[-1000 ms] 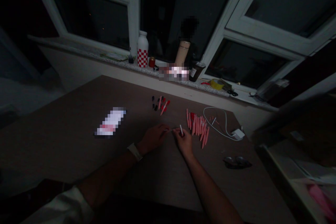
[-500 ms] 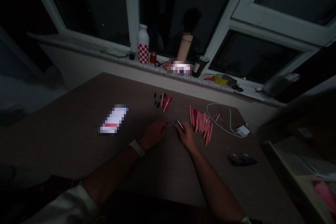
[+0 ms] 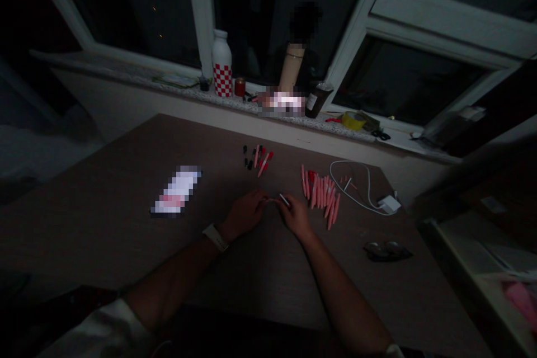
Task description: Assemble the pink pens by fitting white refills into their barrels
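Dim room, night-black panes across the top of the frame. Broad brown desk (image 3: 104,235) over the lower middle, its far edge just short of a speckled stone windowsill (image 3: 138,79) under white window frames (image 3: 201,11). Along the sill near upper middle, a white bottle with red checks (image 3: 222,64), a small red jar (image 3: 240,87) and a dark bottle (image 3: 318,99); farther right, a roll of yellow tape (image 3: 352,121).

On the desk, left of centre, a flat pixelated object (image 3: 176,191). Above the hands, a small cluster of black caps (image 3: 250,165) among pink and red pieces. Right of the hands, a close heap of pink pen-shaped sticks (image 3: 321,194), then a white cable (image 3: 368,182) looped to a white charger (image 3: 390,204). Toward the lower right, a dark glossy object (image 3: 386,250).

Both forearms reaching in from the bottom edge, angled toward each other, low over the desk near its middle. Left hand (image 3: 243,215) with a white band (image 3: 215,237) around the wrist, fingers pinched on a slim pink piece (image 3: 271,199). Right hand (image 3: 296,217) pinching a thin white stick (image 3: 284,199), just left of the heap. Pink piece and stick close together between the hands; any contact too dim to tell.
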Demonstrator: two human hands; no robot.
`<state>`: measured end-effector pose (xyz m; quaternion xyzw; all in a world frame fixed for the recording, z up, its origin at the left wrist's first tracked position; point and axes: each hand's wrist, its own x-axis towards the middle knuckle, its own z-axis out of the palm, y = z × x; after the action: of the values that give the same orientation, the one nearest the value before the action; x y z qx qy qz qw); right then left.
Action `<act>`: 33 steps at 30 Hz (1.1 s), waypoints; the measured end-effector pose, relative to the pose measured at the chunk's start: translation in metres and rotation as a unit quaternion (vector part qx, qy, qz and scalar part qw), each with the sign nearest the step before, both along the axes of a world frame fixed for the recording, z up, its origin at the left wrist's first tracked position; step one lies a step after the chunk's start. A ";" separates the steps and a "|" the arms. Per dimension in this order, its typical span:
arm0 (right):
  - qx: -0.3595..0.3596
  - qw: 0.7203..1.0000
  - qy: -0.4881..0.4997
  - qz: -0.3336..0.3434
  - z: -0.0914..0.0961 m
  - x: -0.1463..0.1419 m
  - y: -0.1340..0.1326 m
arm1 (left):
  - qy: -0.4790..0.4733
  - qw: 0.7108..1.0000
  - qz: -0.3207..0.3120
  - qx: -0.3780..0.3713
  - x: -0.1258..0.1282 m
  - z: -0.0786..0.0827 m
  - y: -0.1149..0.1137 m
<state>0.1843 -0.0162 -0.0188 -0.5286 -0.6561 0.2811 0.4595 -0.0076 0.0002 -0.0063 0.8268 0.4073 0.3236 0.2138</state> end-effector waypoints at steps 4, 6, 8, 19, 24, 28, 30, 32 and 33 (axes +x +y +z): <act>0.010 1.000 -0.012 -0.006 0.001 0.000 -0.001 | -0.009 1.000 0.012 0.003 0.000 -0.001 0.000; 0.012 1.000 0.000 0.000 0.002 0.000 -0.002 | -0.009 1.000 0.019 0.004 -0.001 -0.001 0.000; 0.015 1.000 0.019 -0.003 0.003 -0.001 -0.002 | -0.008 1.000 0.027 0.006 -0.001 -0.001 0.001; 0.032 0.999 0.023 -0.011 -0.003 0.000 -0.001 | -0.019 1.000 0.008 0.010 -0.002 -0.002 0.003; 0.039 0.999 -0.015 -0.018 0.000 0.001 -0.003 | -0.027 1.000 0.006 0.003 -0.003 -0.002 0.004; 0.070 0.997 -0.004 0.017 0.008 0.002 -0.008 | -0.043 0.999 -0.004 -0.033 -0.004 -0.002 0.007; 0.084 0.996 -0.001 0.038 0.011 0.003 -0.008 | -0.037 0.999 -0.013 -0.034 -0.005 -0.002 0.008; 0.078 0.996 -0.014 0.033 0.010 0.004 -0.007 | -0.026 0.999 -0.019 -0.016 -0.006 -0.002 0.008; 0.066 0.997 -0.019 0.026 0.008 0.005 -0.006 | -0.020 1.000 -0.023 -0.008 -0.007 -0.002 0.008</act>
<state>0.1892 -0.0221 -0.0111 -0.4853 -0.6951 0.2388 0.4736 -0.0143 0.0080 -0.0085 0.8276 0.3867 0.3318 0.2354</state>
